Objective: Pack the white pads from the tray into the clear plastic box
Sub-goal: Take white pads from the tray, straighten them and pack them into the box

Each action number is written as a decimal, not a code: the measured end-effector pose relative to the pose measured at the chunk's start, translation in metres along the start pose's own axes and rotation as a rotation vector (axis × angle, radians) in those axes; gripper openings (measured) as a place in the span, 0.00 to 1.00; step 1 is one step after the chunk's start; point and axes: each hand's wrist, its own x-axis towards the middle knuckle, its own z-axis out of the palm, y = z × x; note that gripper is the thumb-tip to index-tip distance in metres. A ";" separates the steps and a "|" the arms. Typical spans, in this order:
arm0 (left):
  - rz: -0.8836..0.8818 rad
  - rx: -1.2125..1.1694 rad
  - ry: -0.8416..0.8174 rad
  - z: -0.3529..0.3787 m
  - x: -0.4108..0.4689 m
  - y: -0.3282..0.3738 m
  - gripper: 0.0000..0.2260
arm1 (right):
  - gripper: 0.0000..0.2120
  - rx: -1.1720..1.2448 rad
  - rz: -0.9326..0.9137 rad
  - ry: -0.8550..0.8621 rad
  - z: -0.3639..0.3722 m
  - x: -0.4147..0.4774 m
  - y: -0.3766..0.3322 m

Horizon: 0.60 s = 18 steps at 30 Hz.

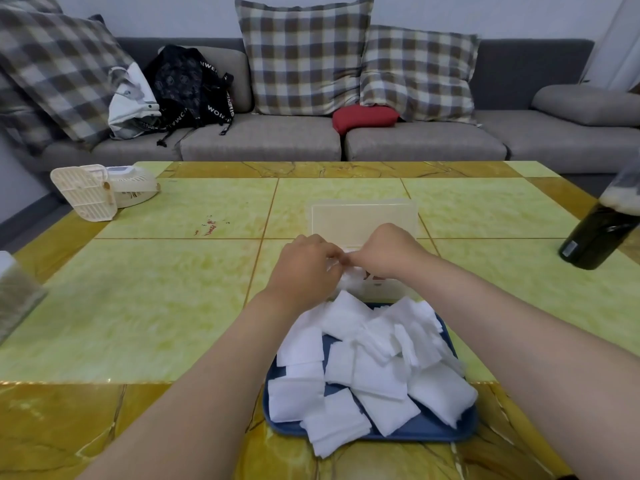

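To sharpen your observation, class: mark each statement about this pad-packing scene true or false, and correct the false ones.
1. The white square pads lie heaped on the blue plastic tray. True.
2. The left hand and right hand meet at the clear plastic box. True.
3. A dark green glass bottle stands left of the tray. False: the bottle is on the table's right side.
4. A red cushion lies on the table. False: the red cushion lies on the grey fabric sofa.
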 end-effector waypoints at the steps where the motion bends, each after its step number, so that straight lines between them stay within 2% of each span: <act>1: 0.004 0.003 -0.002 0.000 -0.001 0.000 0.13 | 0.23 0.064 0.005 -0.022 0.000 0.001 0.000; 5: 0.073 -0.002 0.088 -0.003 -0.004 0.000 0.14 | 0.11 0.202 0.055 -0.026 -0.007 0.003 0.012; 7: 0.107 -0.034 0.103 -0.004 -0.004 0.003 0.13 | 0.11 0.253 0.043 -0.057 -0.006 0.002 0.017; 11: 0.093 -0.004 -0.020 -0.001 -0.003 0.008 0.14 | 0.11 0.255 -0.035 -0.166 -0.002 -0.005 0.019; 16: 0.084 0.002 -0.021 -0.004 -0.001 0.012 0.14 | 0.12 0.290 -0.091 -0.100 -0.001 -0.003 0.022; 18: 0.102 0.013 -0.040 -0.005 -0.001 0.014 0.13 | 0.12 0.255 -0.113 -0.144 0.000 -0.006 0.022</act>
